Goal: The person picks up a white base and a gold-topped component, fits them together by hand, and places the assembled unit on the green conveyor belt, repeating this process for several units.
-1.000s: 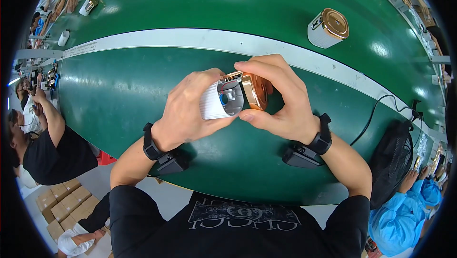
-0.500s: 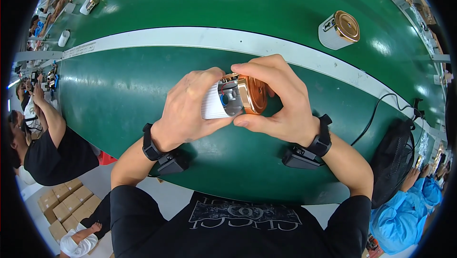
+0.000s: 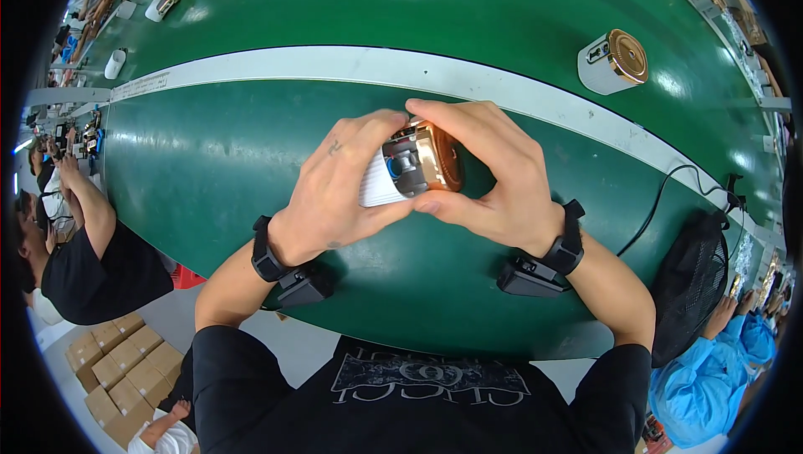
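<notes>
White ribbed housing [image 3: 381,184] has one round blue part [image 3: 394,168] inside and one shiny copper-gold cap [image 3: 442,161] at its open end. Above the table [image 3: 192,161], between near and far edges, the left hand [image 3: 329,182] grips the housing, the right hand [image 3: 508,171] the cap. Beyond the far edge's white strip [image 3: 335,63] are four white units [image 3: 599,71].

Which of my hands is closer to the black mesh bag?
Right. Your right hand, holding the copper-coloured cap, is left of the black mesh bag; your left hand, around the white ribbed body, is farther left.
</notes>
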The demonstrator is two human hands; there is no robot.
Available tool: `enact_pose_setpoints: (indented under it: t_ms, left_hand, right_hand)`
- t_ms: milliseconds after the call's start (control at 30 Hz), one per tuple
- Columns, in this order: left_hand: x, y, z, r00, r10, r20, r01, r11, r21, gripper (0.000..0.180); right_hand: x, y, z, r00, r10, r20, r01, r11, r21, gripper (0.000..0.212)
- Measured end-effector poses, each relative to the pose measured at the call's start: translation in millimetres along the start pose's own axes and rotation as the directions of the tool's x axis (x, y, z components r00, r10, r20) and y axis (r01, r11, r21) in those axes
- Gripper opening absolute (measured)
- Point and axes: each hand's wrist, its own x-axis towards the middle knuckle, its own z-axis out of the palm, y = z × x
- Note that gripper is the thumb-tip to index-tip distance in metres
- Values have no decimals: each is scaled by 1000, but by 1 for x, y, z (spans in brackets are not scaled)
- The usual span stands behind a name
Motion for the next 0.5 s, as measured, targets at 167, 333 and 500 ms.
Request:
enact_pose_setpoints:
  t_ms: [167,333,500]
  left_hand:
    - [-3,0,-1,1000,5,29,-5,1000,15,85]
    - [-3,2,-1,998,-44,34,45,999,-13,83]
    - [-2,3,-2,996,-88,36,90,993,-79,80]
  right_hand:
    - [1,-2,0,999,31,13,-32,999,21,70]
    - [0,1,-3,992,110,62,-117,986,116,69]
    - [0,3,-4,997,58,50,-63,994,89,69]
